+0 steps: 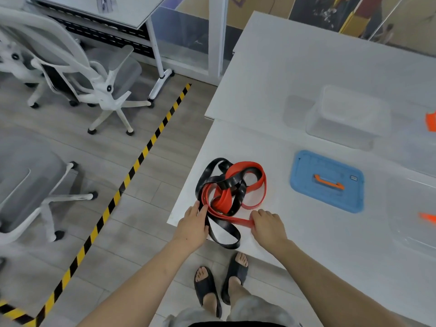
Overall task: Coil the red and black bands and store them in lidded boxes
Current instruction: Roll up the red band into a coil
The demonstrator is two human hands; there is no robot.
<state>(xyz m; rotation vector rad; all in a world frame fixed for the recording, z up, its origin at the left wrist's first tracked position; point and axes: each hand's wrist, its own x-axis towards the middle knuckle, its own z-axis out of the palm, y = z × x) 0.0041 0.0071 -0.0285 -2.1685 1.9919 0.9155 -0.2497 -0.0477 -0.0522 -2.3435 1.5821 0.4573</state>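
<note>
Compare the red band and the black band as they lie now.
The red band is bright red; the black band is glossy black. The red band's loose end sits under the right hand; the left hand rests on the black one, whose loop overhangs the table edge. Both are flat, uncoiled and tangled together.

**Colours on your table**

Between your hands lie a red band [257, 182] and a glossy black band [224, 234], tangled on the white table [306, 67]. Beyond your right hand [267, 226] sits a blue lid [304, 182] with an orange handle [328, 182]. Left of your left hand [192, 228], yellow-and-black striped tape [132, 171] crosses the grey floor [122, 232].
</note>
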